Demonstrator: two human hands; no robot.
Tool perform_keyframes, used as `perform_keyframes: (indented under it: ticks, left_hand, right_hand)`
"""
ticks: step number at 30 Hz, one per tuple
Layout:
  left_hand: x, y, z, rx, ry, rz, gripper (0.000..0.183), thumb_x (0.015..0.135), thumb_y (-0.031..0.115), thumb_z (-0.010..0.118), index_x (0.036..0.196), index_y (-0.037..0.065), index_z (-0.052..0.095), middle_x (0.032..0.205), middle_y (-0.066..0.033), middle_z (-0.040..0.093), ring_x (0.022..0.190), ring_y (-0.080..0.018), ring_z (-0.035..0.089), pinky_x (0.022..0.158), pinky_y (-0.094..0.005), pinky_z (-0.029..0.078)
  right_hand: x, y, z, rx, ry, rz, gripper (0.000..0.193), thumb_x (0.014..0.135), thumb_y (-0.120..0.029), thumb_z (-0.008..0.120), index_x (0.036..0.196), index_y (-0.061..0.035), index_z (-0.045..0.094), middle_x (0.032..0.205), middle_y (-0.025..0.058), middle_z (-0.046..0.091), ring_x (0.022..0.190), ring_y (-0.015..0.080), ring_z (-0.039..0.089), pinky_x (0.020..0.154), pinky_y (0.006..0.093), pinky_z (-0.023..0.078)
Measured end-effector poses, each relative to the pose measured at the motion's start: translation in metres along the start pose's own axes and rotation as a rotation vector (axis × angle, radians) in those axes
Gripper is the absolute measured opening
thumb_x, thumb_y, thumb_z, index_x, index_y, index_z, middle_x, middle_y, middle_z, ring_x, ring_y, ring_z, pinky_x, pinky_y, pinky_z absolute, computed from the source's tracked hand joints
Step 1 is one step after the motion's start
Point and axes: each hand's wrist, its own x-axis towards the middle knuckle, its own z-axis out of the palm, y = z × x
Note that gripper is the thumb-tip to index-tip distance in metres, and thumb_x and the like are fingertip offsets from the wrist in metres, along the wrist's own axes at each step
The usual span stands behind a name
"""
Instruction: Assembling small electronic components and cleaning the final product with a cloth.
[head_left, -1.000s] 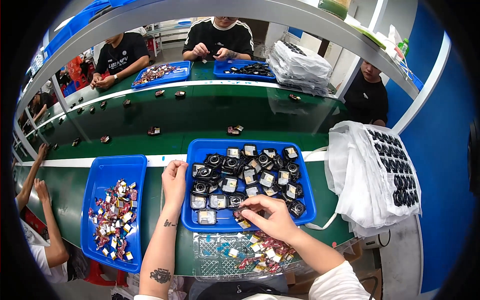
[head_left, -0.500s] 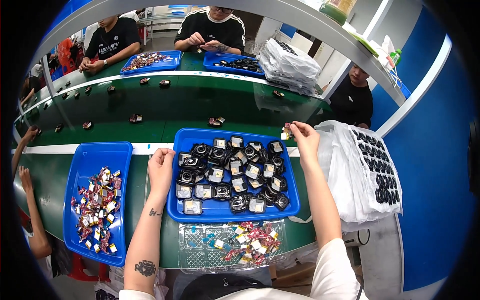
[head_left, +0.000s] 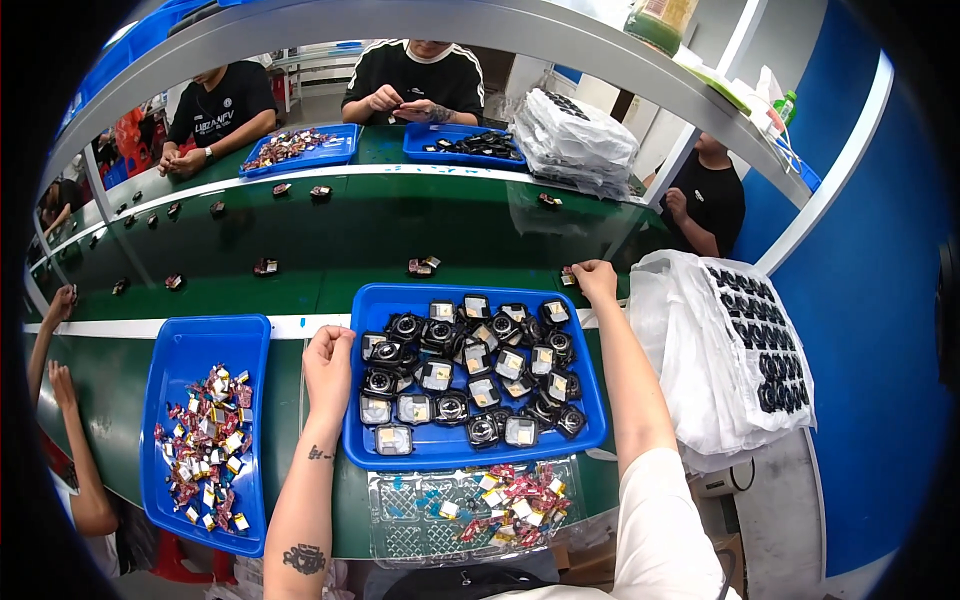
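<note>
My right hand reaches out over the green belt, past the far right corner of a blue tray. Its fingertips pinch a small dark watch case with a red circuit board and a pale piece on it. My left hand hovers by that tray's left rim with thumb and fingers pressed together; whatever is between them, if anything, is hidden. Many black watch cases lie jumbled in the tray, some face up, some showing a grey inside. A clear plastic blister tray in front carries loose red boards with white parts.
A second blue tray of red boards stands at the left, near another person's hands. Several watch cases are spaced along the belt. White-wrapped stacked trays stand right. A metal shelf frame crosses above; people sit opposite.
My right hand has moved forward and lowered the watch case toward the belt. My left hand stays beside the tray. The whole view has shifted, so the trays sit lower in it.
</note>
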Motion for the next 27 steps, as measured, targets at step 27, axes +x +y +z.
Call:
perform_keyframes:
  ticks: [27]
  left_hand:
    - [0.005,-0.001,0.003,-0.052,-0.018,-0.015,0.012,0.087,0.012,0.057,0.085,0.001,0.062,0.072,0.0024,0.059,0.062,-0.0018,0.048,0.055,-0.0179,0.036]
  right_hand:
    - [-0.226,-0.15,-0.023,-0.185,-0.317,-1.332,0.008,0.077,-0.011,0.065,0.084,-0.0085,0.064,0.078,0.0046,0.056,0.08,0.0228,0.057,0.065,0.0346,0.049]
